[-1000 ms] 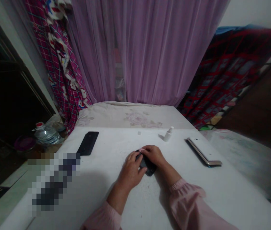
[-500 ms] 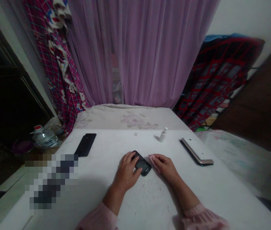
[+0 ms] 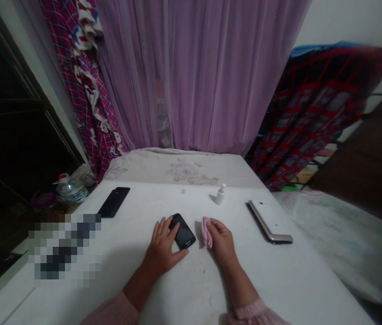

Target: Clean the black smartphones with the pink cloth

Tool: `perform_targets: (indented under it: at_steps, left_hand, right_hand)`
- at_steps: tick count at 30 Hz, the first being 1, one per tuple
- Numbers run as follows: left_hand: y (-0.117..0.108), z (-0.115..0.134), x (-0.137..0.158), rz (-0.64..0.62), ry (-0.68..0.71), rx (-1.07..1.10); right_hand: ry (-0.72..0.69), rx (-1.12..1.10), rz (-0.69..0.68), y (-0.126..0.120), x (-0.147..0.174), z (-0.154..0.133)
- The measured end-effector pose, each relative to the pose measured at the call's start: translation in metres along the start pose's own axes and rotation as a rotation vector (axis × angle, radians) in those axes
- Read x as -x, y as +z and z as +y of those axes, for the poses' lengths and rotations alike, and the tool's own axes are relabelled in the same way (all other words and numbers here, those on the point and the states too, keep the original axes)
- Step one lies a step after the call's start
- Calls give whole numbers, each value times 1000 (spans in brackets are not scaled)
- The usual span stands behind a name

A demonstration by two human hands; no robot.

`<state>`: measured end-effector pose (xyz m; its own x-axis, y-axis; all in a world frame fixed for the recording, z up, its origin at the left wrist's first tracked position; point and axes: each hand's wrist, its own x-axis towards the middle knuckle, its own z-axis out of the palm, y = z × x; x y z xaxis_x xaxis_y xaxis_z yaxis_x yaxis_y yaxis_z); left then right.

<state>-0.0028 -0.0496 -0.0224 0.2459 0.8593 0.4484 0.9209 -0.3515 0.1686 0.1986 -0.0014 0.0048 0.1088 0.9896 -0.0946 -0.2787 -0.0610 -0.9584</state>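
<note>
A black smartphone (image 3: pixel 184 234) lies flat and slantwise on the white tabletop, its dark screen up. My left hand (image 3: pixel 162 250) rests at its left side with the fingers spread. The index finger reaches over the phone's left edge, and the thumb tip is by its lower edge. To the right of the phone, my right hand (image 3: pixel 221 239) is closed on a folded pink cloth (image 3: pixel 206 232), held between thumb and fingers. The cloth is apart from the phone.
A white spray bottle (image 3: pixel 220 195) stands behind the hands. Stacked phones (image 3: pixel 270 219) lie at the right, a white one on top. Dark phones (image 3: pixel 113 202) lie at the left, near a pixelated patch. A small pale square (image 3: pixel 183 191) lies farther back. Purple curtains (image 3: pixel 207 81) hang beyond the table.
My left hand has opened out, its fingers spread wider and showing more of the phone. My right hand has drawn the pink cloth away from the phone, and more of it shows.
</note>
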Motion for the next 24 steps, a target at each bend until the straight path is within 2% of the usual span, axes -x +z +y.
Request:
perform_targets:
  at_steps: [5,10,13,17,24]
  left_hand:
    - [-8,0,-4,-145,-13,14]
    - [-16,0,-8,-254,-1,75]
    - [-17,2,-9,-270,-15,84]
    - [-18,5,-7,-241,8,77]
    - [-18,2,-5,-226,71,81]
  right_hand:
    - [125,-288,-87,-5,-3,-8]
    - [178,-371,-169,2,-6,-5]
    - [196,-369,-188,5,-9,0]
    - [209,-380,-148,5,-13,3]
    - [349,-551,-143,-2,-16,-3]
